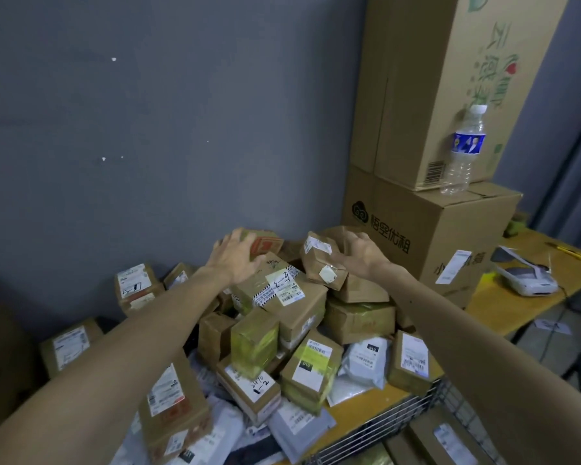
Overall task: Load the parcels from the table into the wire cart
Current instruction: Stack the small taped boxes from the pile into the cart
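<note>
A heap of brown cardboard parcels (292,313) and grey mailer bags (366,360) covers the yellow table (366,406). At the top of the heap, my left hand (235,256) curls over the left end of a small box with red print (267,245), thumb on its front. My right hand (356,253) grips a small brown parcel with white labels (321,263), tilted above the pile. The wire cart (416,409) stands against the table's near right edge, with cardboard boxes (450,437) inside it.
Two big cartons (433,236) are stacked at the table's back right, with a water bottle (463,152) on the lower one. A white label printer (527,276) and a yellow pen (565,251) lie further right. A grey wall stands behind the heap.
</note>
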